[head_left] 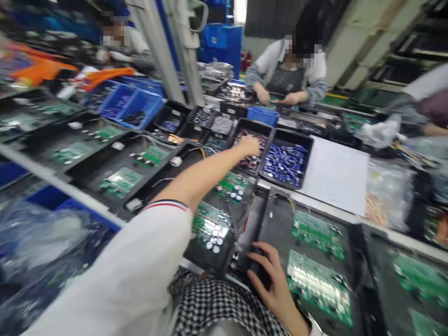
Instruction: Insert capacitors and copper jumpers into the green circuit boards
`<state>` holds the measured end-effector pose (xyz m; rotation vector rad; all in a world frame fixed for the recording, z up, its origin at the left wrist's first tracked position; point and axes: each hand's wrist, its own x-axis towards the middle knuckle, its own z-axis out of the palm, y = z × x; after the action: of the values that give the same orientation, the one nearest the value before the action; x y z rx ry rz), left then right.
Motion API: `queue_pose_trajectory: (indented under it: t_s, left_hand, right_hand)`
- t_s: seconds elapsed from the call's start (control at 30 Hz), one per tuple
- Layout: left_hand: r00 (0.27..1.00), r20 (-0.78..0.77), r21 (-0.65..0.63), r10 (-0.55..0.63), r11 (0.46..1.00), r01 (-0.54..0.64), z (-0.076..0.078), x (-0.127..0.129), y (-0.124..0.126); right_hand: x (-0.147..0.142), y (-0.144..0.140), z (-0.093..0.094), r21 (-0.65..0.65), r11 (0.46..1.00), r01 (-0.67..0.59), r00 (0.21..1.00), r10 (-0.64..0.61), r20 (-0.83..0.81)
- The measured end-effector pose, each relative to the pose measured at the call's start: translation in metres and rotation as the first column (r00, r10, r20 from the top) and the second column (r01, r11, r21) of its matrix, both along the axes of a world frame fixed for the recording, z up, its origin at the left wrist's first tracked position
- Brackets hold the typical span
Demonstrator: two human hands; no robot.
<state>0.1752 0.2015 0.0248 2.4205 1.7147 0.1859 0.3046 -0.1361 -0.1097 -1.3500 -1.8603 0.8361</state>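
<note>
My left arm, in a white sleeve with red and navy trim, stretches forward. My left hand is down in a black bin of small brownish-purple parts, its fingertips hidden among them. Near my body, my right hand has its fingers spread and bent at the dark near edge between two black trays; I see nothing held in it. Green circuit boards with round white-topped parts lie in the tray under my left arm. More green circuit boards lie in the tray to the right.
Beside the reached-into bin stands a black bin of blue parts, then white paper sheets. Blue bins and more board trays extend left. Plastic bags lie right. Co-workers work across the bench.
</note>
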Motion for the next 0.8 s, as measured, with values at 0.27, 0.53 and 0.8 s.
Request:
queue_pose_trajectory:
  t_s: [0.27, 0.53, 0.8]
  left_hand:
    - [0.965, -0.084, 0.071, -0.249, 0.964, 0.255, -0.068, 0.061, 0.004]
    - [0.961, -0.064, 0.016, -0.27, 0.962, 0.272, -0.088, 0.071, 0.014]
    - [0.983, 0.102, -0.102, -0.15, 0.982, 0.16, -0.085, 0.1, 0.002]
  right_hand:
    - [-0.036, 0.0, -0.011, -0.007, 0.996, 0.091, 0.993, -0.092, -0.076]
    - [-0.062, 0.01, -0.034, 0.09, 0.989, 0.118, 0.984, -0.104, -0.144]
    - [-0.075, 0.014, -0.006, 0.155, 0.988, 0.022, 0.997, -0.034, 0.07]
